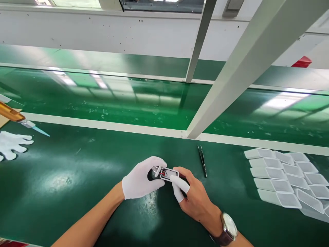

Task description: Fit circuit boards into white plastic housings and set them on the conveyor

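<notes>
From where I'm standing, the person's left hand (144,178), in a white glove, is curving into a loose C near the bottom centre of the frame, its thumb and fingertips closing on the left end of a small, pale open case (170,174). The right hand (194,195) is wearing white covers on two fingers and pinching the case's right end, its fingers partly bent. The case is sitting between the two hands, above the green bench (84,209), and is showing red and dark wires (162,174) inside; a small whitish part (157,170) is sticking out at its left end, too small for me to make out. A watch (229,224) is circling the right wrist.

Black tweezers (203,163) are lying just right of centre, beyond the right hand. Translucent containers (273,185) are lying in slanting rows at the lower right. A spare white glove (12,142) is resting at the left edge, and an orange-handled tool (11,113) is pointing its pale blue tip rightward above it.
</notes>
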{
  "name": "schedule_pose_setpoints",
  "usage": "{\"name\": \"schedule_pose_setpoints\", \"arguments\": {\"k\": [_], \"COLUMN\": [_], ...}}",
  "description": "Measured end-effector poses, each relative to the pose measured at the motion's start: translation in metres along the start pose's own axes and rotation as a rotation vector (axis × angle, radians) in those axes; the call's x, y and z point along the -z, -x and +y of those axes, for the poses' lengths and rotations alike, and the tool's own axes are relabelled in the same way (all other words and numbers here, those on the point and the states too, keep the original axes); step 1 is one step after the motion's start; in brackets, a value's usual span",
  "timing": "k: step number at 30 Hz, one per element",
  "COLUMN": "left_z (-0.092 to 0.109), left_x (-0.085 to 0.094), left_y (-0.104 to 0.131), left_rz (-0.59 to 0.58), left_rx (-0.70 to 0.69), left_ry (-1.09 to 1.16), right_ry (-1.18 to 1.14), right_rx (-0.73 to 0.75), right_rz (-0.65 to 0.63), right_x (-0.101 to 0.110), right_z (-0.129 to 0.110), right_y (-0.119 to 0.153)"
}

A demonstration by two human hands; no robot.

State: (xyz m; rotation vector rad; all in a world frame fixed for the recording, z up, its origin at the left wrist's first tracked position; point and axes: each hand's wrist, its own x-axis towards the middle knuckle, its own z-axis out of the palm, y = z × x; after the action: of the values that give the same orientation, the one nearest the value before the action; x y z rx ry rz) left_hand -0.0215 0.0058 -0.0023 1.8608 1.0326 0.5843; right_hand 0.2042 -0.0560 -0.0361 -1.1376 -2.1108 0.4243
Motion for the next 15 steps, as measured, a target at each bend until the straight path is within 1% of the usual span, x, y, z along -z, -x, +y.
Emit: {"name": "schedule_pose_setpoints", "arguments": {"k": [3,6,12,15], "left_z": [-0.0013,-0.0023,-0.0068,-0.0074], "left_x": [0.0026,0.005,0.0063,0.0085], "left_y": [-0.0012,-0.002,-0.0026,-0.0036], "left_rz": [-0.016,-0.031,-0.054,-0.086], "left_rx": [-0.004,-0.002,0.04,0.075], "left_ry": [0.043,0.089,0.169,0.202], "right_ry": [0.021,0.017,0.009,0.018], "right_rx": [0.005,0.002,-0.024,-0.015], "right_rz": [-0.063,-0.088,-0.098,-0.068], "right_x": [-0.0001,0.0004,0.0019,0.0016], "right_z": [0.0023,0.0035,0.0031,0.0031], "right_y": [0.0038,0.0054,0.0022,-0.0002]}}
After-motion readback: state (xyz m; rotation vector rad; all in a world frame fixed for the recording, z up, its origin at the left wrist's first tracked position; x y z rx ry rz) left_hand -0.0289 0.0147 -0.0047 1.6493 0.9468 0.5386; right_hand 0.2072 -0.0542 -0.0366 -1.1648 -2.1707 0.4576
